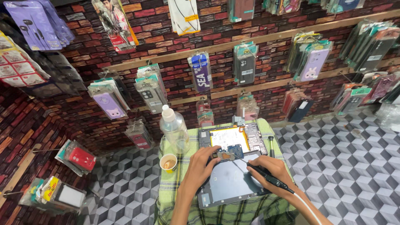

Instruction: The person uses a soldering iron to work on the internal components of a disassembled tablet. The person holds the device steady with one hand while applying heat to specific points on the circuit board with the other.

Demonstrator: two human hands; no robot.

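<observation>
On a small table [166,196] draped in green plaid cloth, a person works over an opened tablet [231,146], its back removed to show a yellow battery [229,137] and a blue circuit board [234,151]. The left hand [201,166] rests on the board's near edge, fingers pressing a small grey part [221,156] rather than closing around anything. The right hand [266,171] is wrapped around a black soldering iron [260,174] in a pen grip, its thin tip reaching the board and its white cord [306,208] trailing off toward the lower right. Beneath both hands lies the tablet's grey back cover [227,183]. A clear plastic bottle [174,129] stands at the table's left side, with a paper cup [168,162] of brown drink just in front of it. A dark screwdriver [271,146] lies right of the tablet. Packaged phone cases [245,62] hang on the brick-pattern wall [266,93] behind.
</observation>
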